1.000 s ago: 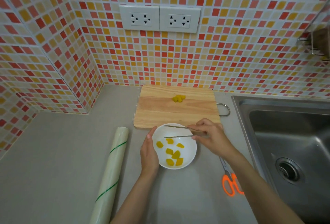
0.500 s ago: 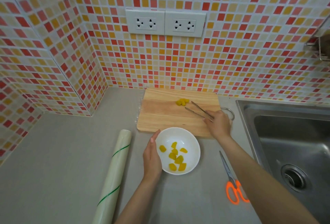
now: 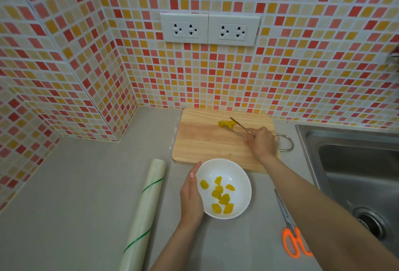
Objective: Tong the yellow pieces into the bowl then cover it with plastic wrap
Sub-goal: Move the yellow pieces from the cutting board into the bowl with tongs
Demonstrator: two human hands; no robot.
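Nearest us on the grey counter, our left hand [image 3: 191, 195] lies flat-palmed against the left wall of the white bowl [image 3: 241, 175], fingers open and gripping nothing, just as it did a second ago. Eight or so yellow pieces [image 3: 219, 195] already sit in the bowl. Left of it lies the roll of plastic wrap [image 3: 143, 212], untouched, and to the right the orange-handled scissors [image 3: 292, 238]. Beyond the bowl, our right hand [image 3: 262, 143] has changed most: a second ago it held the tongs [image 3: 240, 129] over the bowl, and now it has reached out across the wooden cutting board [image 3: 205, 143], fingers closed on the handle end. The two arms stand narrowly apart, their tips straddling the small remaining pile of pieces [image 3: 226, 123] near the board's far edge; we cannot tell whether a piece is pinched yet. We judge another transfer is starting, with wrapping to come later.
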